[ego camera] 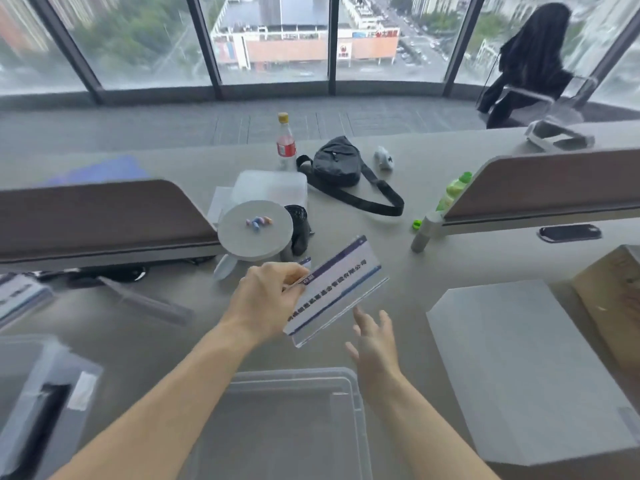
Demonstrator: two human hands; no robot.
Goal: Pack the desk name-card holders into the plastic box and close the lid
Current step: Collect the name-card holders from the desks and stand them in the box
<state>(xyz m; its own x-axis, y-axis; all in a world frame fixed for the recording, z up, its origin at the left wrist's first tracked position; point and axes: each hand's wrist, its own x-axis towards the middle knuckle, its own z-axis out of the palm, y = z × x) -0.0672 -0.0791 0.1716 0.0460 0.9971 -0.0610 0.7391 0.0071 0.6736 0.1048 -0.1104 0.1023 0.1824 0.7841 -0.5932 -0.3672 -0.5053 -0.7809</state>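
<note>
One acrylic name-card holder is up off the desk, just below the middle of the view. The left hand pinches its left end between thumb and curled fingers. The holder tilts, its far end rising toward 1 o'clock. Its blue-banded card carries printed characters too blurred to read.

The right hand hovers at 5 o'clock from the holder, fingers straight and spread, gripping nothing. Whether a fingertip meets the holder's lower edge cannot be told.

The clear plastic box sits at 6 o'clock with no lid on it. Both forearms cross it, the frame cuts off its near part, and what is inside is hard to make out. The frosted plastic lid lies flat on the desk at 4 o'clock, clipped by the right edge.

At 9 o'clock a second holder lies on the desk, smeared by blur. A stack of holders is cut off by the left edge.
</note>
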